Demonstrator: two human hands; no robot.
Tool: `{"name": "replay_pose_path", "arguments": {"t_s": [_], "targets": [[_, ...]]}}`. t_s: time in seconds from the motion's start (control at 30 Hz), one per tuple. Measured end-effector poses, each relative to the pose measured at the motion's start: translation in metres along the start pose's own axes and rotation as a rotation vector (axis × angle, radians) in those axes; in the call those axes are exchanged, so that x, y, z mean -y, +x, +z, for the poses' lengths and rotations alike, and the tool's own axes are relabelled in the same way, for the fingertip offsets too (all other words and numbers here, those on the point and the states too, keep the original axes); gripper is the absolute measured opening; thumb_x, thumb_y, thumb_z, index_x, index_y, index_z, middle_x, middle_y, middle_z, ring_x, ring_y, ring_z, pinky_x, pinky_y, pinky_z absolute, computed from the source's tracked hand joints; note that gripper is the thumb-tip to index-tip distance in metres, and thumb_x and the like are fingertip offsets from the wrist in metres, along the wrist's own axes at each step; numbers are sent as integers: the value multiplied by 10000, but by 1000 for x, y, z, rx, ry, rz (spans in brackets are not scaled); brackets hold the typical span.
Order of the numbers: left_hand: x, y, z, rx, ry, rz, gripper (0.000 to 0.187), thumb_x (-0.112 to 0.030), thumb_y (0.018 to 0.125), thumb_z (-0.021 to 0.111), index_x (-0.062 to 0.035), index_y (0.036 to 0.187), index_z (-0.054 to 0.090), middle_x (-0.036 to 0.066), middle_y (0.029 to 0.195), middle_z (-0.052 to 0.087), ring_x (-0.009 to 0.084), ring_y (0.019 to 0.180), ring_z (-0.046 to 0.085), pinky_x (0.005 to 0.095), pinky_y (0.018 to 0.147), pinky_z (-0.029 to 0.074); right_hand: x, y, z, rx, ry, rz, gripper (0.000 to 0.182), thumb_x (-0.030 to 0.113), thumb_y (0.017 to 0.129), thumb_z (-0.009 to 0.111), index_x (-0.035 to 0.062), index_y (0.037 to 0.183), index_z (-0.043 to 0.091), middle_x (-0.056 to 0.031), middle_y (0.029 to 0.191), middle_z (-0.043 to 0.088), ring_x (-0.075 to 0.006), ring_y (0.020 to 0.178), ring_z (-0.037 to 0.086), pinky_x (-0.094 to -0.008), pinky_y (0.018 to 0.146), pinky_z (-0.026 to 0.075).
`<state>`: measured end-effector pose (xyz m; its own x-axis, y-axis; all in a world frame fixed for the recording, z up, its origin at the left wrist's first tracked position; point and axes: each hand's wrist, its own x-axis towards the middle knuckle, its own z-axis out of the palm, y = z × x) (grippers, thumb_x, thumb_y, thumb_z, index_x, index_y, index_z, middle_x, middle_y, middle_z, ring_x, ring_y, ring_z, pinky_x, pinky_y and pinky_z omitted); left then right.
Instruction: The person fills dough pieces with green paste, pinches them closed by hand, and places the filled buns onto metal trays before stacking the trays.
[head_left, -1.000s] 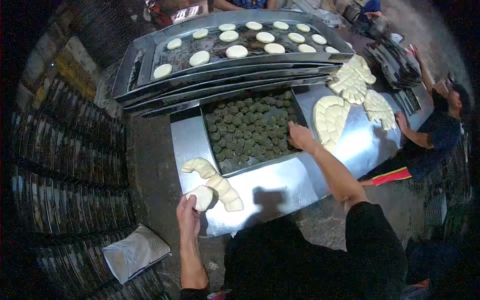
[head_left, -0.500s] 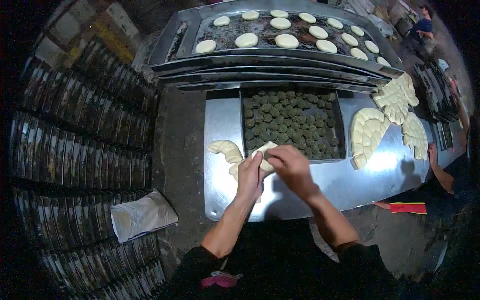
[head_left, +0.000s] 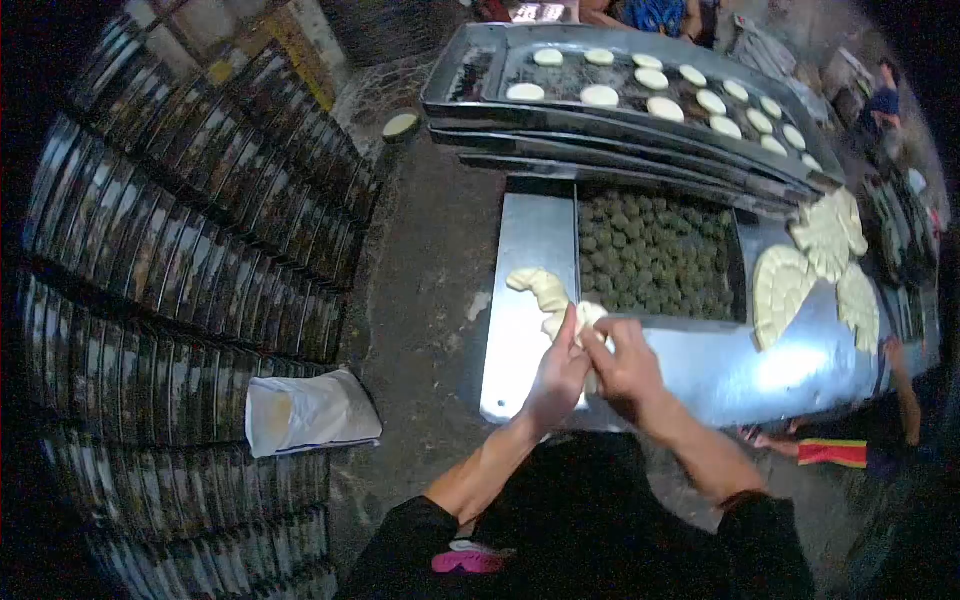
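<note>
My left hand [head_left: 560, 375] is closed around a piece of pale dough [head_left: 592, 316], its thumb pointing up. My right hand [head_left: 628, 368] pinches the same dough from the right, its fingertips touching it. Beside them, to the upper left, a curved strip of dough pieces [head_left: 540, 287] lies on the metal table [head_left: 520, 225]. Just beyond my hands is a dark tray [head_left: 742, 270] filled with several dark green balls [head_left: 640, 250]. The underside of the held dough is hidden by my fingers.
Stacked trays [head_left: 600, 140] with flat dough rounds [head_left: 665, 108] stand at the back. Sectioned dough slabs [head_left: 783, 290] lie at the right, near another person's arm [head_left: 902, 385]. Racked trays [head_left: 190, 210] and a white sack [head_left: 315, 412] are at the left.
The view has swung left, so the table and trays appear farther right. My right hand's fingers have come down and in on the dough. A round piece on the floor has come into view.
</note>
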<state>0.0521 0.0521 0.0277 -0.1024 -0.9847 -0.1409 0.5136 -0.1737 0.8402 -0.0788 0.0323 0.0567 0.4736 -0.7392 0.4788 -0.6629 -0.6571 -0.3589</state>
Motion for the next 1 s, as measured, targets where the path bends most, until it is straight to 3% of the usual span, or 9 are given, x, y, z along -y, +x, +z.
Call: {"name": "replay_pose_path", "arguments": {"t_s": [0.07,0.2,0.27,0.37,0.5,0.7,0.83,0.93,1.0], "targets": [[-43,-28,16,-80,383,-95,511,-37,936,466,13,1414,292,111,1095,590,141,950,554,258,830,465,1,10,-21,42,114,-19,362,4,653,640,79,1007,629,-111,973,578,-297,873,571,-378,712,498],[-61,-26,-9,-113,1029,795,216,-56,921,479,42,1010,649,153,1056,624,253,994,599,324,860,475,16,33,-50,107,530,-19,257,106,732,674,86,984,629,-105,860,575,-279,785,578,-378,644,483],[-59,-13,0,-131,642,692,334,-203,962,400,45,901,615,136,913,625,213,890,586,329,813,451,38,54,-65,279,511,326,258,87,768,634,94,1026,633,-107,862,570,-282,766,578,-387,635,489],[-70,-4,19,-195,418,485,417,-262,984,342,20,822,603,111,820,618,178,785,574,311,746,451,31,62,-45,-101,471,-54,198,64,742,668,36,933,623,-105,842,577,-261,732,582,-327,618,492],[-54,15,20,-289,264,143,519,-348,1008,277,-29,734,583,68,707,596,151,668,539,300,693,448,28,26,-24,-134,268,-101,173,62,750,664,45,907,593,-113,842,581,-270,768,604,-356,646,521],[-23,28,31,-160,-160,21,498,-415,1013,219,-19,1023,522,88,885,589,133,709,553,274,718,489,-26,31,-36,-53,461,32,117,56,758,657,24,842,581,-114,767,565,-265,701,580,-342,632,502],[-14,27,27,-140,322,53,320,-284,997,379,-20,1048,553,27,861,568,72,737,543,215,592,443,-28,45,-41,-15,614,229,117,49,762,648,20,845,571,-124,801,568,-266,698,576,-333,634,493],[-1,34,22,-134,396,182,328,-312,993,399,-27,1036,556,33,856,575,93,726,549,230,597,453,-34,22,-12,44,393,-13,204,19,755,621,26,948,554,-142,959,554,-279,791,572,-361,669,503],[3,22,18,-275,-151,-248,379,-335,987,395,-10,1079,567,65,1000,606,171,942,562,309,867,447,-18,-1,-15,173,410,39,346,16,757,602,53,1094,531,-143,1055,540,-311,903,551,-393,710,512]]}}
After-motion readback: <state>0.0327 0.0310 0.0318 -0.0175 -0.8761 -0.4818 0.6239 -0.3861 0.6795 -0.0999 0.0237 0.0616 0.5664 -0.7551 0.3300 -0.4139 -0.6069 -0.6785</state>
